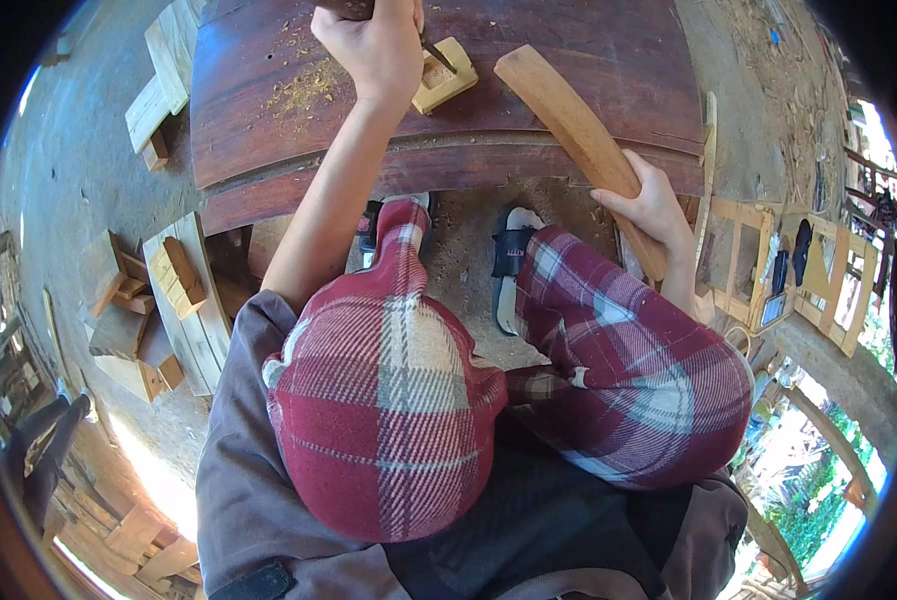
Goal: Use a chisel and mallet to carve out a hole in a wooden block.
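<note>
My left hand [374, 55] is closed round a chisel, with a dark brown wooden end showing above the fist at the picture's upper edge. Its narrow dark blade [438, 56] slants down into a hollow in a small pale yellow wooden block [459, 88], which lies on the dark red-brown wooden bench [609, 90]. My right hand [652, 204] grips a long, thick, slightly curved wooden bar [576, 118] near its lower end. The bar's far end reaches over the bench, to the right of the block and apart from it. The left fingers are partly hidden.
Wood shavings [309, 88] lie on the bench left of the block. Planks [159, 110] and stacked wood offcuts [129, 320] are on the floor at left. My knees, in checked red cloth [384, 400], are close to the bench. A wooden frame [759, 250] stands at right.
</note>
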The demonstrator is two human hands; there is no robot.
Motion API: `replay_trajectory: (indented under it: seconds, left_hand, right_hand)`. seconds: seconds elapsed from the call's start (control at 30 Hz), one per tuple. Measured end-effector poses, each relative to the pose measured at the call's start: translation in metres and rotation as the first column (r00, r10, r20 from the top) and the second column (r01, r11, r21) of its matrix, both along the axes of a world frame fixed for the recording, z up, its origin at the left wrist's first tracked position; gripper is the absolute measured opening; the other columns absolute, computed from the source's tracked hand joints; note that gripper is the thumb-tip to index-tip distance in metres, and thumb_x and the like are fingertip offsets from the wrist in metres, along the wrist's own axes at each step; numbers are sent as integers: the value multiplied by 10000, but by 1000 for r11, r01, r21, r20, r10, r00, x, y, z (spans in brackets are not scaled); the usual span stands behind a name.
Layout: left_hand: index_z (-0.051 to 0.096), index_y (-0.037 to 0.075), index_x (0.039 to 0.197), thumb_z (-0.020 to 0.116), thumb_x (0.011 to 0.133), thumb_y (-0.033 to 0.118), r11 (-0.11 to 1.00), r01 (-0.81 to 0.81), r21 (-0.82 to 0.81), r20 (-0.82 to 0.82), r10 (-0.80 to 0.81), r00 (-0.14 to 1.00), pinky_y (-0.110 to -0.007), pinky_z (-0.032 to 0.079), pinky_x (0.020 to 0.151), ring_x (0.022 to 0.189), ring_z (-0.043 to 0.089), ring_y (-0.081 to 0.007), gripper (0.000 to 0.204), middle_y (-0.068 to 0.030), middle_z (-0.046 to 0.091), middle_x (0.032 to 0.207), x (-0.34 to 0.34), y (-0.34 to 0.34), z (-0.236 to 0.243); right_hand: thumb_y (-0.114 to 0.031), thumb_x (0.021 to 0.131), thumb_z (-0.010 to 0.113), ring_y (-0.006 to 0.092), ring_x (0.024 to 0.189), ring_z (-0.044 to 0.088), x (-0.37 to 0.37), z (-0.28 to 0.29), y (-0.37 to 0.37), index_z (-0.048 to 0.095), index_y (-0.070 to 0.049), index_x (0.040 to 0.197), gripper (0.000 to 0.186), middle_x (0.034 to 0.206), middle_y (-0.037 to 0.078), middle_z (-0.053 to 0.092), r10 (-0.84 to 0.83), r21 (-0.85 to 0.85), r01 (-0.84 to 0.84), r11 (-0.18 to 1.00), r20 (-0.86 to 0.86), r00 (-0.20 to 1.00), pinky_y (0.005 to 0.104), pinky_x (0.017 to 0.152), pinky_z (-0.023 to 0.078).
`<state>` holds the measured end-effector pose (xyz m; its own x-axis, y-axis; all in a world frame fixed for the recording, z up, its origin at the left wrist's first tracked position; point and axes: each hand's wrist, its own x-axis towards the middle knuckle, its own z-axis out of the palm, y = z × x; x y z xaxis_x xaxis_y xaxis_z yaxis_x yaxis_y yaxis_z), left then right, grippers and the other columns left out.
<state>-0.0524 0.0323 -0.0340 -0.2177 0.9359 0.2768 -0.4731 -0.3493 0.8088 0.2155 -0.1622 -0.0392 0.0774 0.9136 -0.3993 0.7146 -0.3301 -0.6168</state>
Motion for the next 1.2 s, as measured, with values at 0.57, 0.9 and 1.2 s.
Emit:
replay_trajectory:
  seconds: [0.57, 0.9, 1.2]
  left_hand:
    - [476, 96, 799, 656, 941, 100, 997, 24, 68, -264, -5, 965, -226, 374, 492, 530, 455, -59, 229, 29, 490, 647, 9, -8, 8]
    - [503, 66, 879, 662, 945, 145, 953, 301, 14, -590, -236, 773, -235, 381, 493, 540, 469, -65, 189, 29, 509, 660, 15, 3, 21]
    - [477, 90, 900, 642, 958, 150, 919, 387, 78, -615, -261, 744, -232, 369, 497, 556, 445, -53, 185, 40, 482, 665, 25, 20, 18]
  right_hand:
    - [-469, 756, 789, 233, 932, 667, 27, 54, 18, 597, 57, 1193, 710, 1039, 168, 693, -38, 445, -31, 895, 146, 989, 339, 867, 496]
    - [-429, 764, 788, 235, 873, 652, 14, 115, 34, 605, 61, 1195, 678, 978, 138, 681, -9, 467, -245, 849, 478, 878, 340, 809, 502]
    - [-468, 794, 743, 270, 923, 673, -51, 172, 77, 613, 19, 1222, 662, 1082, 183, 689, 30, 503, -336, 796, 522, 853, 383, 843, 514]
